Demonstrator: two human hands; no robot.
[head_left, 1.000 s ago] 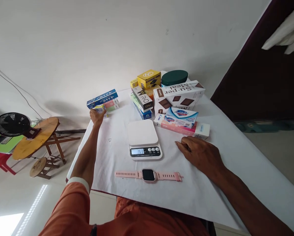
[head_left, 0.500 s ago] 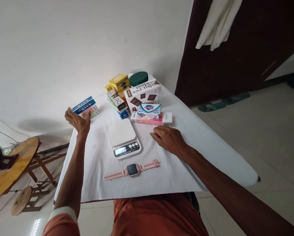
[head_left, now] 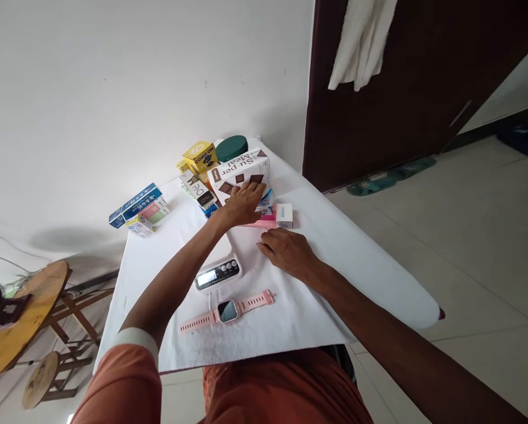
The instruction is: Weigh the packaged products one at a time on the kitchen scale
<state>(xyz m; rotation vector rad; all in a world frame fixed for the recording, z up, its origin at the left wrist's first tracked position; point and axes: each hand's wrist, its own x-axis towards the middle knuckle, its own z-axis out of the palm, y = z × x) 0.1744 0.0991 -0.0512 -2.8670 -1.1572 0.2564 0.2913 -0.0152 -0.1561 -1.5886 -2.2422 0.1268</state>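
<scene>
My left hand (head_left: pixel 244 204) reaches over the scale to the blue-and-white soap box (head_left: pixel 267 201), its fingers apart over the box and hiding most of it. Whether the fingertips touch the box cannot be made out. Under that hand lies a long pink-and-white box (head_left: pixel 284 215), and behind stands the white "Su-per Meal" box (head_left: pixel 261 166). My right hand (head_left: pixel 288 252) rests on the tablecloth with curled fingers and nothing visible in them. The white kitchen scale (head_left: pixel 220 274), its display lit, is partly covered by my left forearm. A pink-strapped smartwatch (head_left: pixel 227 311) lies in front of it.
At the left table edge lie blue boxes (head_left: pixel 135 205) with a small yellow-and-white box (head_left: pixel 141 225). A yellow box (head_left: pixel 200 156), a green-lidded container (head_left: pixel 231 148) and a black-and-white box (head_left: pixel 198 189) stand at the back. A wooden stool (head_left: pixel 43 377) is at lower left.
My left hand has moved right from the blue boxes to the soap box. The small yellow-and-white box now shows beside the blue ones. My right hand stays curled on the table; the view has shifted slightly.
</scene>
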